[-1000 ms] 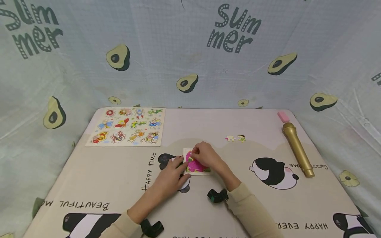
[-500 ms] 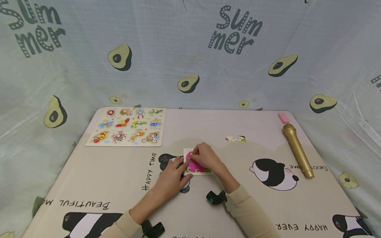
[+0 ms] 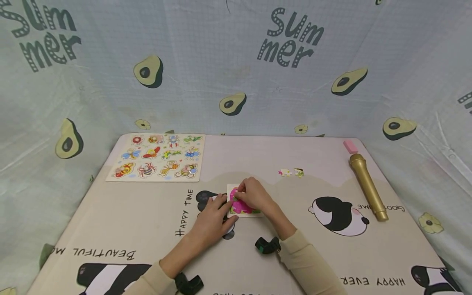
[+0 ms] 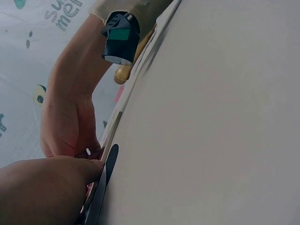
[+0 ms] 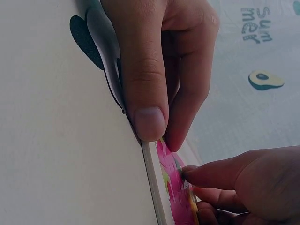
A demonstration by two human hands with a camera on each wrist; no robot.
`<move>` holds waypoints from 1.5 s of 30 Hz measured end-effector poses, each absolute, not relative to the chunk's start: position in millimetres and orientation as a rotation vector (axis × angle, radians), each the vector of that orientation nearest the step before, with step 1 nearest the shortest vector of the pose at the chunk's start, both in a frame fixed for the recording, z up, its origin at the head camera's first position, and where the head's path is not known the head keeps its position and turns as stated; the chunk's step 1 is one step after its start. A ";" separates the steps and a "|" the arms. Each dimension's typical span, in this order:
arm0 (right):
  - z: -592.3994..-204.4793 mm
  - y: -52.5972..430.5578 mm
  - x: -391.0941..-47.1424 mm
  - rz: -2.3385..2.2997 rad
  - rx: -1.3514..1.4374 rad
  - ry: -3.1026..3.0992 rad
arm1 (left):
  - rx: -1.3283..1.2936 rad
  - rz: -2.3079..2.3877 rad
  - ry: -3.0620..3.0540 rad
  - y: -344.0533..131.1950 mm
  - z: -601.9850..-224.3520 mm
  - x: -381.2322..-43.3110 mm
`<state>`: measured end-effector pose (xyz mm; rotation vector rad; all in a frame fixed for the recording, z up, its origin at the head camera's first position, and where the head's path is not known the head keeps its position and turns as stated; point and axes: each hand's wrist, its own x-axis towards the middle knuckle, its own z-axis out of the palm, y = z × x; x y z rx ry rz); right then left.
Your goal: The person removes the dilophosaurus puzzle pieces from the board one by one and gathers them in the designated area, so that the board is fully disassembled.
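Observation:
A small square jigsaw puzzle with a pink picture and a pale frame lies flat at the middle of the table. My left hand rests at its left side, fingers mostly extended; in the right wrist view its thumb presses the puzzle's edge. Above the picture, my right hand has thumb and fingers together on a small puzzle piece, which they mostly hide. Beyond, to the right, two loose puzzle pieces lie side by side.
An insect-picture board lies at the back left. A gold cylindrical tube lies at the right, with a pink block behind it. The table mat ends at a hanging curtain. Dark camera mounts sit at both wrists.
My right hand's fingertips have shifted very slightly over the puzzle, and less of the small piece shows beneath them. My left hand stays in place.

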<state>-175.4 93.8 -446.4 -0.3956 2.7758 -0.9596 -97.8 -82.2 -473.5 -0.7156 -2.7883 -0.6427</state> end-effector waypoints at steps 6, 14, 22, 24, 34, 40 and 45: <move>-445.6 94.9 -175.0 -0.983 -0.415 2.762 | -0.719 -0.636 -2.791 -81.9 -473.5 -98.2; -448.8 94.1 -175.7 -1.062 -0.451 2.748 | -0.725 -0.636 -2.782 -81.7 -472.9 -98.8; -449.1 94.5 -175.3 -1.141 -0.406 2.701 | -0.723 -0.615 -2.779 -81.8 -473.7 -99.2; -448.5 94.5 -175.1 -1.171 -0.381 2.683 | -0.723 -0.607 -2.783 -81.9 -474.0 -99.1; -451.5 94.4 -176.5 -1.199 -0.412 2.671 | -0.729 -0.609 -2.774 -82.1 -475.6 -98.6; -450.0 95.0 -175.5 -1.213 -0.412 2.647 | -0.728 -0.616 -2.776 -82.0 -475.8 -99.1; -448.2 97.0 -175.8 -1.229 -0.388 2.619 | -0.727 -0.629 -2.777 -82.0 -474.6 -98.1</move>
